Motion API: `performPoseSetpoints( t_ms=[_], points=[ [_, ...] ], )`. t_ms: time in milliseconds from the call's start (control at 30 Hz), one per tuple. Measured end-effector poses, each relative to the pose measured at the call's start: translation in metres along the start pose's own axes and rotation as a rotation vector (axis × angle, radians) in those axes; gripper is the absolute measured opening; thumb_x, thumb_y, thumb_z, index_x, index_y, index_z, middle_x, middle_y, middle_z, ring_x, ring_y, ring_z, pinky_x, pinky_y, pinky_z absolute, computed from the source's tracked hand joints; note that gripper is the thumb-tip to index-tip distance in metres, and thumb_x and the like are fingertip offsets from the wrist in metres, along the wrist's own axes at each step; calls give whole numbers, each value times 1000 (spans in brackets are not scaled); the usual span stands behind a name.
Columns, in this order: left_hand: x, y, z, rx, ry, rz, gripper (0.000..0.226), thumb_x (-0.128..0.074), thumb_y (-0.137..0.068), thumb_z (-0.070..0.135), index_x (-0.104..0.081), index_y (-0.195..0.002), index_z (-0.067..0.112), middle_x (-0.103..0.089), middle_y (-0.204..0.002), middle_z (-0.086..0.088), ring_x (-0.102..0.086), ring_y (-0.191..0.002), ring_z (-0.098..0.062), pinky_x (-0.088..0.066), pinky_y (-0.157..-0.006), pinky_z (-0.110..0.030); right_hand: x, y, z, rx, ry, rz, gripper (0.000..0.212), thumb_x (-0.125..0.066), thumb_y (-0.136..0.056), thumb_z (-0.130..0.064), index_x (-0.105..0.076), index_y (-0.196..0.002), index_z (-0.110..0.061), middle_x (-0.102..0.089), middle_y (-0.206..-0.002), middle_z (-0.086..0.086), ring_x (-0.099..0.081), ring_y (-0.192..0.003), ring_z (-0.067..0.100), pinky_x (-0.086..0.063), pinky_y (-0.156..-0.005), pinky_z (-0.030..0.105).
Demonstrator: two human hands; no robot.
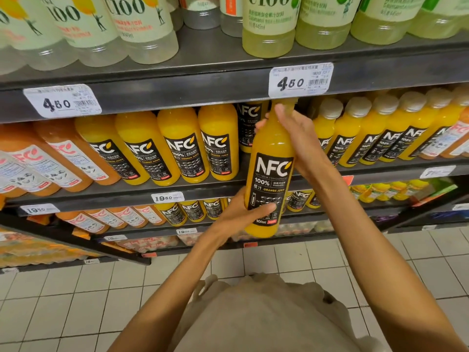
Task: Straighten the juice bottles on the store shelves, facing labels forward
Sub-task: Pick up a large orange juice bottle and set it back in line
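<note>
NFC orange juice bottle (270,158) held clear of the middle shelf (380,171), roughly upright, label facing out. Right hand (302,138) wraps its shoulder, fingertips apparently behind. Left hand (241,215) cups the base, thumb across the label.

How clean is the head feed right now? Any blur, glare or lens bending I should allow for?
Head view: the held orange juice bottle is sharp, its NFC label readable; the left hand and right hand are crisp. Shelf edges bow from wide-angle distortion, the bottles at the far left smear, and soft highlights sit on the bottle shoulders.
</note>
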State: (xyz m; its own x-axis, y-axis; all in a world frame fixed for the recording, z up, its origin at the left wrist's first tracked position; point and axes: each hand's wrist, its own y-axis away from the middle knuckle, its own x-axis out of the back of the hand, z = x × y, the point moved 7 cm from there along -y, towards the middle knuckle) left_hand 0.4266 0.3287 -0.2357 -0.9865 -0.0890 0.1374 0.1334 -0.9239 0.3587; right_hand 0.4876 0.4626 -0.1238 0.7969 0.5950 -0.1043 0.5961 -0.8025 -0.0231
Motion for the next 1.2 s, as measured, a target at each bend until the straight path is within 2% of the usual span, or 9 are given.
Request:
performPoseSetpoints(
  t_ms=[267,367,567,633,700,800,900,1033,1200],
  points=[
    [11,-58,8,-41,-188,259,84,-81,-72,30,-32,-138,13,-46,-134,-2,-42,-119,-10,-36,-93,-22,20,-19,-9,-21,230,284,34,-59,-90,-18,-36,-64,-19,-43,-56,-11,-40,-42,-2,-33,-40,11],
    [15,-72,11,-12,-234,401,79,-79,-73,35,-37,-136,12,-44,-135,-8,-40,-127,-22,-37,-101,-34,16,-30,-10,-10,328,216,49,-55,-90,-10,-29,-49,-21,-25,-29,-14,-23,-27,1,-18,-35,9],
    [18,-78,12,40,-273,611,76,-77,-74,38,-43,-135,9,-51,-134,-11,-42,-128,-27,-40,-103,-44,20,-40,3,-101,399,171,48,-57,-90,-14,-32,-50,-19,-25,-29,-13,-22,-30,3,-20,-40,16],
    [17,-77,13,79,-376,684,77,-75,-75,44,-43,-135,8,-51,-134,-11,-42,-127,-28,-38,-105,-41,18,-39,1,-138,471,101,44,-57,-92,-20,-43,-51,-12,-40,-34,-13,-33,-35,0,-29,-42,18],
    [14,-76,14,120,-442,729,80,-71,-76,51,-40,-137,8,-49,-135,-11,-41,-127,-29,-36,-103,-39,17,-41,-2,-147,538,67,33,-55,-94,-21,-63,-80,7,-69,-73,7,-55,-65,7,-44,-59,27],
    [9,-80,12,149,-287,702,82,-73,-77,46,-35,-140,12,-41,-139,-10,-43,-127,-30,-39,-99,-45,17,-38,-15,20,466,93,36,-62,-90,-14,-56,-123,-1,-59,-117,-1,-53,-97,2,-37,-66,-4],
    [5,-80,12,118,-114,741,79,-78,-74,35,-39,-139,12,-43,-137,-11,-44,-126,-28,-38,-100,-43,19,-32,-15,157,409,18,46,-73,-81,-14,-52,-122,-17,-54,-118,-13,-49,-101,-18,-36,-84,-2],
    [0,-80,13,97,-12,802,77,-79,-74,29,-41,-139,11,-43,-137,-11,-43,-127,-25,-37,-103,-39,24,-34,-6,171,346,0,49,-75,-78,-13,-50,-118,-26,-55,-122,-10,-51,-118,5,-41,-97,13],
    [1,-79,15,54,63,828,62,-73,-82,20,-45,-135,5,-45,-136,-13,-51,-121,-30,-40,-105,-43,22,-43,1,150,319,13,49,-73,-80,-10,-52,-124,-15,-56,-121,-8,-52,-115,4,-40,-93,8]
  ],
)
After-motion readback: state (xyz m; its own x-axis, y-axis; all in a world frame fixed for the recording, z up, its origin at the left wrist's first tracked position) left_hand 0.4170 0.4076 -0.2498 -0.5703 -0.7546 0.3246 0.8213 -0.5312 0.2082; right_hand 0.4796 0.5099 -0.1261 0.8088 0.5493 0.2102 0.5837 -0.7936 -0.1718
